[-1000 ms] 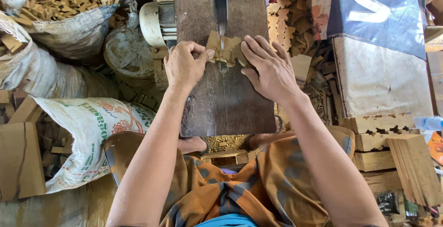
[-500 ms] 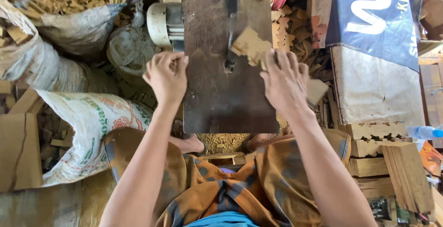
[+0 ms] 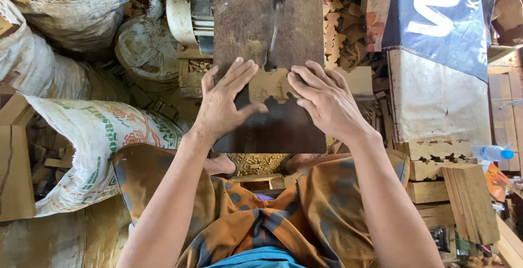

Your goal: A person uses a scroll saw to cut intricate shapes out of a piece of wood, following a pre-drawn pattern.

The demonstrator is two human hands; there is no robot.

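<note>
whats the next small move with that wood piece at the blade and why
Probably ease the wood piece a little further into the blade, fingertips kept out to the sides. The left hand and right hand press it flat on the dark table, and its far edge meets the blade, with most of the piece looking uncut.
</note>
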